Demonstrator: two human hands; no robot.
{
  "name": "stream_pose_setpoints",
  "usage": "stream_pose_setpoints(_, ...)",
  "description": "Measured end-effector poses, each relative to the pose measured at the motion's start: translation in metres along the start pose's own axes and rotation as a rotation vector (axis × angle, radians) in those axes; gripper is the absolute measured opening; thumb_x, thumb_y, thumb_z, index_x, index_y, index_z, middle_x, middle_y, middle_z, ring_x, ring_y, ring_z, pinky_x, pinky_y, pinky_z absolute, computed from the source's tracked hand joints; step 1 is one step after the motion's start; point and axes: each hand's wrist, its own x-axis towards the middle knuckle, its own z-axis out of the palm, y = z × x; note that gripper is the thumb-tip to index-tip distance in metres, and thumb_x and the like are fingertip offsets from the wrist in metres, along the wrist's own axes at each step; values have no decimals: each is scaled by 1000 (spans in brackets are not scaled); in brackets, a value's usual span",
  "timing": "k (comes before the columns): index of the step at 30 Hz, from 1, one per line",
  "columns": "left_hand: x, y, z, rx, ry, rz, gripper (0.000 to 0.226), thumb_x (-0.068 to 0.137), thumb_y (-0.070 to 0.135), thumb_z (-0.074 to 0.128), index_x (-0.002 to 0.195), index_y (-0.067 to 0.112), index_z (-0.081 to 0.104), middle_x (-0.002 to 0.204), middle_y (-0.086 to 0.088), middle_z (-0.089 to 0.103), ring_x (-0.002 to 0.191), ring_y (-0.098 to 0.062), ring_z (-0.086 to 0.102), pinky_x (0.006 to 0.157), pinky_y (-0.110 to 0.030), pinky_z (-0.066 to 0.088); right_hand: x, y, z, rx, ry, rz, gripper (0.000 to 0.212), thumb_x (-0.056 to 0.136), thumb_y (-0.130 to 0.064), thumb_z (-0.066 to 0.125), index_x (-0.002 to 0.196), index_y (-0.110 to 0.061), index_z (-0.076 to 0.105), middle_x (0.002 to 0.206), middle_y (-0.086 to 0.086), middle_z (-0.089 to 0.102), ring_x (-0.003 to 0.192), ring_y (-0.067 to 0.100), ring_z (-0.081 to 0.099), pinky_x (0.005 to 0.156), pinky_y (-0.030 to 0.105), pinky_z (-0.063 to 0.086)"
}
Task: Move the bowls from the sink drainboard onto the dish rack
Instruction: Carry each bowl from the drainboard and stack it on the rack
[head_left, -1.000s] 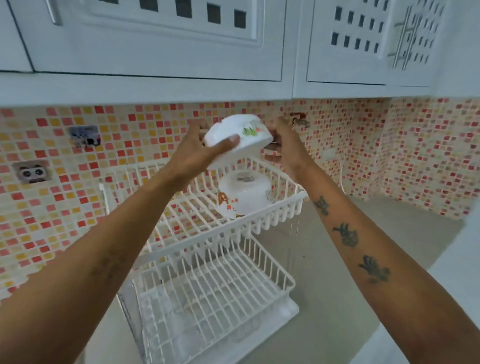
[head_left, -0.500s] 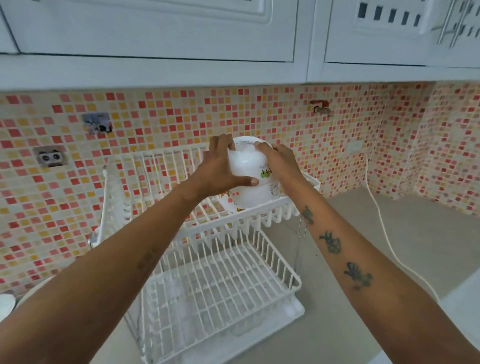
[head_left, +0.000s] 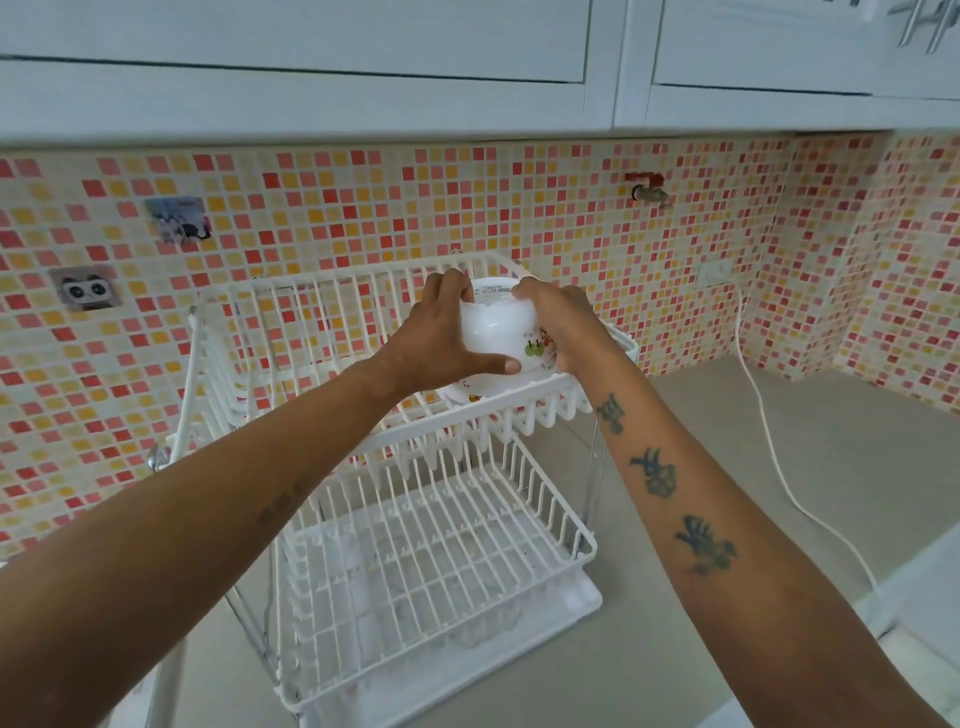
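A white bowl (head_left: 496, 332) with small coloured prints is turned upside down over the top tier of a white two-tier wire dish rack (head_left: 322, 312). My left hand (head_left: 441, 338) grips its left side, thumb across the front. My right hand (head_left: 563, 327) holds its right side. Beneath it, the rim of a second white bowl (head_left: 465, 392) shows on the top tier, and the held bowl sits on or just above it. The lower tier (head_left: 426, 561) holds no dishes.
The rack stands on a grey counter (head_left: 779, 467) against a red and yellow mosaic wall. White cabinets hang overhead. A white cable (head_left: 769, 441) runs down the wall and across the counter at right. A small tap (head_left: 649, 189) juts from the wall.
Both hands have brought the bowl down from above the rack onto the bowl lying on the top tier. The view has tilted downward.
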Motion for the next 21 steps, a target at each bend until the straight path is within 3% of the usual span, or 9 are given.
stream_pose_setpoints(5,-1,-1,1,17,-31,-13,86,57,49,86,117,14,35,120,-2,36,107,-26,48,86,-39,52,5,2,3,-51,-14,49,46,88,-26,55,129,-5,49,82,4,58,67,18,57,56,26,46)
stream_pose_setpoints(15,-3,2,-4,45,-36,-11,89,57,48,87,121,12,37,127,-5,37,105,-21,45,83,-32,48,3,-7,10,-119,-27,122,48,87,-30,54,131,-10,51,99,8,64,83,25,61,75,34,49)
stream_pose_setpoints(19,-3,4,-10,-28,-107,-74,88,64,48,83,128,13,33,134,-6,35,116,-27,46,91,-38,50,-1,-4,11,-240,73,8,43,91,-25,50,129,-6,50,84,2,57,68,17,55,56,27,43)
stream_pose_setpoints(21,-5,4,-18,-80,-88,-139,88,69,52,78,133,14,31,139,-7,34,122,-30,46,97,-45,49,-6,-1,16,-342,163,-106,45,92,-30,52,127,-1,53,102,9,61,81,24,61,56,28,44)
